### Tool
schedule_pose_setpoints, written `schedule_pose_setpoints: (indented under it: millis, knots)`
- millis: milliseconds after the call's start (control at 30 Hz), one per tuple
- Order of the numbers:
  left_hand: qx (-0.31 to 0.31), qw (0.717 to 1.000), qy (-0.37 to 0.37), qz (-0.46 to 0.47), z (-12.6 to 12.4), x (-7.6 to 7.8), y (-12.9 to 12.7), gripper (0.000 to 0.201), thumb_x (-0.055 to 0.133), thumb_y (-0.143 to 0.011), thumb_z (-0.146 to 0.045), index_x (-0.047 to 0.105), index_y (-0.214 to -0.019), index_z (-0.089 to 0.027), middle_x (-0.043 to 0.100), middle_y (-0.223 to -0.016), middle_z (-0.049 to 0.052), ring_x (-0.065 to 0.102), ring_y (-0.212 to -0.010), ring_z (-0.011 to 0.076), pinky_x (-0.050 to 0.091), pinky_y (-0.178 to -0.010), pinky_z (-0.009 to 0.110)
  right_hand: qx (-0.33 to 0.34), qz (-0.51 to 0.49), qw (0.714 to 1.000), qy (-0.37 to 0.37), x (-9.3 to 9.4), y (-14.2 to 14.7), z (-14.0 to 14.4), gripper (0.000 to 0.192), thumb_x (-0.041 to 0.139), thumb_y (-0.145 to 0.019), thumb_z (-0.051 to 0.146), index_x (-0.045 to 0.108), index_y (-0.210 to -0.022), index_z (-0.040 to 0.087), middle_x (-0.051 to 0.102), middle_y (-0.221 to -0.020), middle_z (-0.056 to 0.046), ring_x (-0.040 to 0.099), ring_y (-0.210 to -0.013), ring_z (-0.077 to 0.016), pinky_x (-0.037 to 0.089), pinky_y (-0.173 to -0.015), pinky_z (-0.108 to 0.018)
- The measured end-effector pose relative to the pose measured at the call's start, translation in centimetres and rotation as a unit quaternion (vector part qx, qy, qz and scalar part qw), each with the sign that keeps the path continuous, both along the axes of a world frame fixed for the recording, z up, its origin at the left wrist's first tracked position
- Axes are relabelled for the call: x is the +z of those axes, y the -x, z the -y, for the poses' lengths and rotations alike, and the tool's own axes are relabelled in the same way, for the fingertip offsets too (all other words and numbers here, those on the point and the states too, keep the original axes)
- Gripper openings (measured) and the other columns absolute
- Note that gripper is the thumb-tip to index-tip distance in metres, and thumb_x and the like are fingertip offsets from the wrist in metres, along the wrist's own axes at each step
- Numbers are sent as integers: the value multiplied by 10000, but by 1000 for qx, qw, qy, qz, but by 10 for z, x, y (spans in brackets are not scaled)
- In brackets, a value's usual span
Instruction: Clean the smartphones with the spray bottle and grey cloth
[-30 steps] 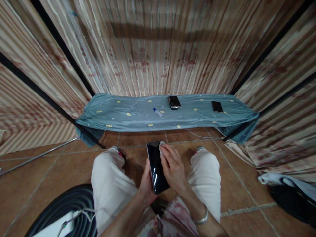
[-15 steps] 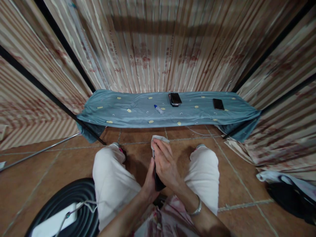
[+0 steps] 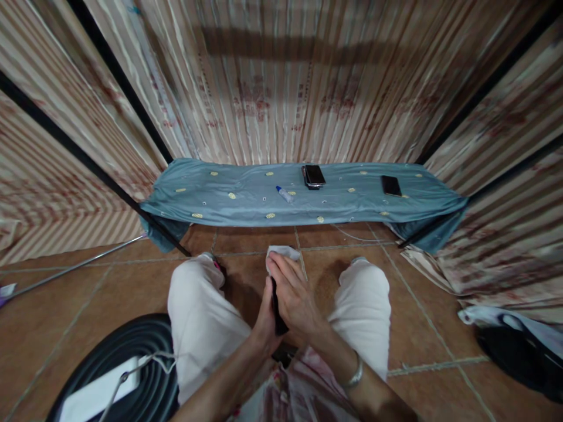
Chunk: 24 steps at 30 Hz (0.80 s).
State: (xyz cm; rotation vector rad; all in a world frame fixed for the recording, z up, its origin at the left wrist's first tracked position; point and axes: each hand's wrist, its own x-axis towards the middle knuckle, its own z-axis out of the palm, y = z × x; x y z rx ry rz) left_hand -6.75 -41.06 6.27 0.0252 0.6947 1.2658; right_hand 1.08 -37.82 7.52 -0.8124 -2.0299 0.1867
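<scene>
The left hand (image 3: 264, 319) grips a dark phone (image 3: 275, 308) edge-on between the knees, fingers closed round it. The right hand (image 3: 294, 296) presses a white cloth (image 3: 281, 253) against the phone's upper end.

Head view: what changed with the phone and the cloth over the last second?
The phone turned from screen-up to edge-on between the hands. The right hand slid the white cloth from the upper screen to the phone's far end. The left hand kept its hold. The two phones and small bottle on the blue cloth stayed put.
</scene>
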Motion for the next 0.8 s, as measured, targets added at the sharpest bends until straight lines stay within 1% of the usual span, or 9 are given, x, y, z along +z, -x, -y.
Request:
schedule_pose_setpoints:
  millis: [100,200,300,400,500,600,700,800]
  knots:
    - [-19,999,36,-2,0,10,-1,533,305,-988,-488,543,-1369,-201,659,-1302,60,403,-1407,195,298,-1182,369,-22,7,1000,3,5,2,-5,590,361,-964,82,265,-1535,197,522,-1424,-136,438,-1348,-227,440,-1098,-438]
    - [-5,999,38,-13,-1,13,0,518,305,-992,-464,553,-1363,-199,640,-1332,51,396,-1410,179,293,-1179,321,-27,6,1000,-4,7,5,-5,596,356,-965,75,247,-1540,185,516,-1428,-142,419,-1364,-223,435,-1103,-433]
    - [16,999,29,-22,-3,11,1,514,331,-989,-453,559,-1356,-175,626,-1353,65,393,-1411,169,262,-1188,301,-21,9,1000,-9,4,3,-7,603,352,-962,62,239,-1542,183,512,-1433,-140,407,-1377,-214,433,-1109,-423]
    - [13,999,23,-37,-4,8,4,514,364,-976,-476,583,-1336,-182,634,-1344,72,387,-1416,193,243,-1199,344,-39,13,999,8,-1,-7,-13,613,338,-959,62,225,-1545,204,472,-1473,-128,385,-1397,-218,429,-1114,-448]
    - [5,999,27,-39,-3,5,6,507,361,-973,-489,633,-1279,-191,654,-1317,73,410,-1402,220,275,-1186,376,-50,9,998,23,-5,-14,-16,627,338,-953,61,214,-1547,217,440,-1501,-118,368,-1409,-227,427,-1114,-473]
    - [-2,999,21,-28,-1,2,5,471,385,-966,-483,657,-1247,-220,655,-1315,68,439,-1383,230,327,-1159,370,-44,5,999,27,-4,-10,-12,633,341,-945,51,217,-1547,206,438,-1503,-123,362,-1412,-231,418,-1123,-479]
    - [-6,999,26,-24,2,-1,2,459,351,-985,-440,635,-1280,-235,647,-1325,68,446,-1377,221,361,-1132,347,-15,1,1000,6,-1,-3,-7,642,357,-942,47,214,-1548,201,487,-1465,-121,384,-1396,-223,426,-1123,-451]
    - [-5,999,23,-24,3,-2,0,504,288,-1000,-423,549,-1376,-212,633,-1342,80,429,-1388,225,348,-1139,370,-3,5,1000,-2,-2,-2,-9,642,358,-943,42,215,-1548,200,511,-1441,-124,397,-1383,-215,433,-1118,-437]
